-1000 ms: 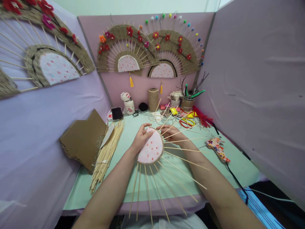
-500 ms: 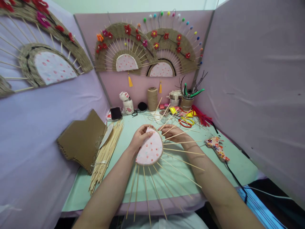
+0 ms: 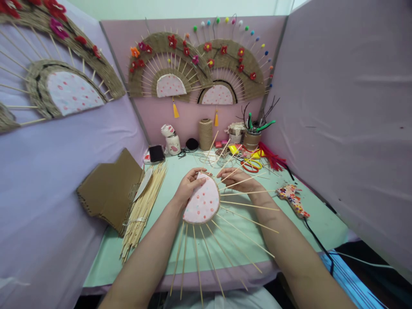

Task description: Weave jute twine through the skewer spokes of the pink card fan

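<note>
My left hand (image 3: 189, 187) grips a half-round fan base (image 3: 203, 202) near its top corner, thumb on the spotted white face and fingers behind. Thin bamboo sticks (image 3: 197, 257) radiate from the curved edge, which looks bound with brown twine. Just right of that edge, behind several sticks, my right hand (image 3: 238, 179) has its fingers pinched together. What they hold, perhaps a strand, is too small to make out. The fan base is tilted, its straight side toward my left arm.
Left lie a bundle of sticks (image 3: 143, 210) and folded cardboard (image 3: 107, 186). A twine spool (image 3: 205, 134), scissors (image 3: 250, 165) and a can with pliers (image 3: 252, 139) stand or lie at the back. A patterned glue gun (image 3: 293, 200) with a cord is on the right. Finished fans (image 3: 172, 40) hang behind.
My right hand has shifted slightly right, away from the fan base's edge. Some right-hand sticks moved a little. My left hand keeps its grip.
</note>
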Tool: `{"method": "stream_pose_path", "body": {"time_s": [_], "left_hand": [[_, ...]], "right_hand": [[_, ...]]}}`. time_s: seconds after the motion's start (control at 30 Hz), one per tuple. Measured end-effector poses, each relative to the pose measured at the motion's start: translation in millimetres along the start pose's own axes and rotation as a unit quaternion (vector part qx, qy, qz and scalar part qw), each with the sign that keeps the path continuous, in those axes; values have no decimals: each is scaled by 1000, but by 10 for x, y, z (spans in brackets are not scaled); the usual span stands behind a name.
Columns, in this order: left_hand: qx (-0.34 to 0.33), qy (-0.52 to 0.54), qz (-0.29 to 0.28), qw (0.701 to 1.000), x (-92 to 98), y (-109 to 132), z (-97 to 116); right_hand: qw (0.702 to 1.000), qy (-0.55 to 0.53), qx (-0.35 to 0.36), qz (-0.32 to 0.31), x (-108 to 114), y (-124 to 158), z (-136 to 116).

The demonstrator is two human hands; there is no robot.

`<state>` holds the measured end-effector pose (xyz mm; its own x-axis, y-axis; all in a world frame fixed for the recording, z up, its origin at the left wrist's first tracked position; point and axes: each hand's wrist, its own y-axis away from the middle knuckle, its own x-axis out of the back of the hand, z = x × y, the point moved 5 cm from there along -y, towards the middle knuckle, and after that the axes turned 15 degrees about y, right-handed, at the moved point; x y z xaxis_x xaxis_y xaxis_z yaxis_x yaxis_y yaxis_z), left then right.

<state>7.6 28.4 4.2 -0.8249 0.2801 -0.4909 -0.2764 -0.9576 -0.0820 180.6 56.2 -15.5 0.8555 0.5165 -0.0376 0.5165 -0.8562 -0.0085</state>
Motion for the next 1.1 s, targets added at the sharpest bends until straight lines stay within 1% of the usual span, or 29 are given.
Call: {"method": "stream_pose_path", "body": {"time_s": [0.1, 0.17, 0.27, 0.33, 0.4, 0.57, 0.67, 0.73, 0.8, 0.87, 0.97, 1.03, 1.1], "left_hand": [[-4, 4, 8, 1000, 14, -3, 20], [-6, 7, 11, 1000, 29, -13, 24], [1, 11, 8, 1000, 43, -27, 3], [14, 12, 6, 1000, 41, -28, -28], [30, 11, 2, 999, 30, -25, -64], [53, 12, -10, 998, 17, -26, -126], [56, 12, -5, 998, 39, -39, -143], [52, 17, -2, 998, 51, -47, -135], [42, 28, 4, 999, 63, -55, -107], [25, 43, 15, 999, 84, -63, -60], [-8, 66, 32, 997, 138, -77, 41], [-32, 80, 44, 995, 187, -83, 122], [-57, 95, 59, 992, 240, -84, 203]], "right_hand": [[999, -38, 9, 13, 121, 7, -30], [993, -106, 32, 53, 278, 12, -66], [965, -211, 74, 137, 553, 52, -114], [945, -262, 93, 173, 682, 90, -137], [934, -289, 108, 183, 741, 120, -163], [927, -295, 160, 167, 738, 163, -255], [920, -297, 182, 180, 768, 191, -279], [917, -293, 189, 194, 807, 200, -273], [919, -280, 180, 210, 840, 187, -239], [931, -244, 144, 230, 853, 151, -172], [955, -145, 69, 250, 815, 89, -53], [969, -66, 31, 236, 743, 63, -4], [981, 18, -2, 191, 627, 55, 19]]}}
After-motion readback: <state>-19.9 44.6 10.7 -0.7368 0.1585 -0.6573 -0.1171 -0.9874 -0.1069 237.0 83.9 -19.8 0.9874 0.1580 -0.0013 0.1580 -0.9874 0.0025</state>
